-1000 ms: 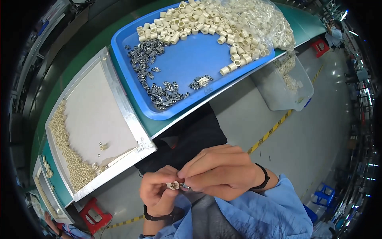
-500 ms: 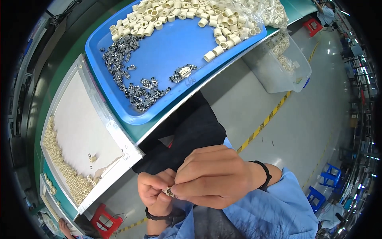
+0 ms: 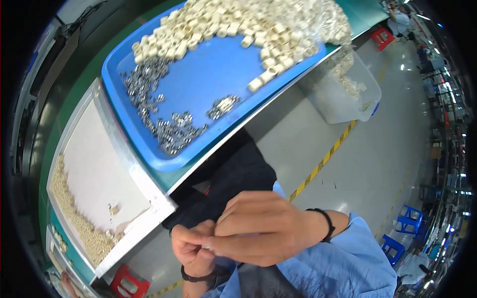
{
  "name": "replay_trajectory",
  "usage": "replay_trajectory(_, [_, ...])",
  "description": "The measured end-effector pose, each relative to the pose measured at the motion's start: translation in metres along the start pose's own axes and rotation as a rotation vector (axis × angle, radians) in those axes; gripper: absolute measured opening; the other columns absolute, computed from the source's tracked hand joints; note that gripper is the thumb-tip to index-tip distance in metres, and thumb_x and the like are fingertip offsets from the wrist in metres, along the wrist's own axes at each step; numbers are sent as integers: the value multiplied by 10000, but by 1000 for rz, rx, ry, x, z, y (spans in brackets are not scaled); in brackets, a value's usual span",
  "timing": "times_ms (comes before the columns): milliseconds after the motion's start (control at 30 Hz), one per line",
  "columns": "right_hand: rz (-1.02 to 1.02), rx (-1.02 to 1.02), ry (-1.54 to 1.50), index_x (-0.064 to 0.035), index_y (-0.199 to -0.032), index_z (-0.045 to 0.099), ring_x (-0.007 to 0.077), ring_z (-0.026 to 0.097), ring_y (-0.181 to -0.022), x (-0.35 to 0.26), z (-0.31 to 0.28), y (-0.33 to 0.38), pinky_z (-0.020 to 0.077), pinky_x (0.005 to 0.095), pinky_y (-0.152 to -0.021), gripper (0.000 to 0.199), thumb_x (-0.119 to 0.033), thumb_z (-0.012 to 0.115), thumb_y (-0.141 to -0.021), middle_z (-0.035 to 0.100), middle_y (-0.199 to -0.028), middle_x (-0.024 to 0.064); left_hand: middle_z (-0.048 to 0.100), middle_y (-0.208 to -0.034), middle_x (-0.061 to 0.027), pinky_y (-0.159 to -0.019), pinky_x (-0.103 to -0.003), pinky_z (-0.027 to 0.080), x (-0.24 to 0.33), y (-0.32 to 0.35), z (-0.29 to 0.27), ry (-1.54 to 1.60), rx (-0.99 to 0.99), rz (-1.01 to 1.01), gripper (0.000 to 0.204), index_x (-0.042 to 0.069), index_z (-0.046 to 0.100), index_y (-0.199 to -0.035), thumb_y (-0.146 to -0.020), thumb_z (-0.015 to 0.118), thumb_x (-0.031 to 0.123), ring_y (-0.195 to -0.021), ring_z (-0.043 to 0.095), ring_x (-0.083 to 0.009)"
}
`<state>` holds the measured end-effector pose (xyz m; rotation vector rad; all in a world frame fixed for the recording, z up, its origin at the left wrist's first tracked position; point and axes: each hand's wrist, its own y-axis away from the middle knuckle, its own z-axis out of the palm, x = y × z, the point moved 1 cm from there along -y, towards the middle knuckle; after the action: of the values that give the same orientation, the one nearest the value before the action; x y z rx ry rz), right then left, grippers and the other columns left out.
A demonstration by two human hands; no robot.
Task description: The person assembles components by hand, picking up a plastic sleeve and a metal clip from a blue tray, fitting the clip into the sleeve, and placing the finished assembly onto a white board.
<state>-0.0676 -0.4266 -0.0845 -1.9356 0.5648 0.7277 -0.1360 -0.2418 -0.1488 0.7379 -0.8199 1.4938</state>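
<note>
Close in front of my body, my left hand (image 3: pixel 191 247) and my right hand (image 3: pixel 266 229) meet with their fingertips pinched together. Between them is a small part (image 3: pixel 207 247), pale with a metallic glint, mostly covered by the fingers and blurred. Beyond the hands, a blue tray (image 3: pixel 110 82) lies on the bench. Short cream plastic sleeves (image 3: pixel 218 21) heap along its far side, and small metal clips (image 3: pixel 174 131) pile on its left. A smaller clip cluster near the front rim has a cream piece (image 3: pixel 225 105) on it.
Left of the tray, a white-framed board (image 3: pixel 99 144) carries many packed cream parts (image 3: pixel 94 243) and a few loose ones. A clear plastic bin (image 3: pixel 348 109) stands on the floor at right. A red stool (image 3: pixel 130 282) is at lower left; another person's hand (image 3: pixel 67 282) shows nearby.
The view has shifted slightly, so the tray and bench sit lower and further left. Both hands stay pinched together; the small part between them is now more covered by the fingers.
</note>
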Motion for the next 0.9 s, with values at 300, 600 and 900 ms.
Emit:
replay_trajectory(300, [78, -88, 72, 18, -1311, 689, 301, 666, -941, 20, -17, -18, 529, 404, -829, 418, -111, 747, -917, 684, -1133, 133, 659, -787, -129, -643, -318, 495, -3, -21, 6, 0, 130, 104, 442, 67, 457, -1073, -933, 840, 235, -653, 587, -168])
replay_trajectory(600, [250, -533, 847, -53, -1086, 781, 273, 615, -1028, 128, -122, -85, 443, 429, -1014, 285, -79, 629, -846, 684, -1037, 83, 670, -828, -145, -683, -309, 506, 1, -38, 9, -54, -49, 23, 360, 42, 518, -1182, -991, 752, 237, -766, 618, -219])
replay_trajectory(900, [445, -745, 517, -38, -1065, 765, 206, 644, -1003, 130, -138, -111, 479, 395, -971, 201, -112, 661, -908, 708, -959, 49, 670, -959, -174, -736, -345, 529, 1, -60, 21, 40, -91, -31, 279, 11, 541, -1172, -997, 714, 144, -834, 633, -235])
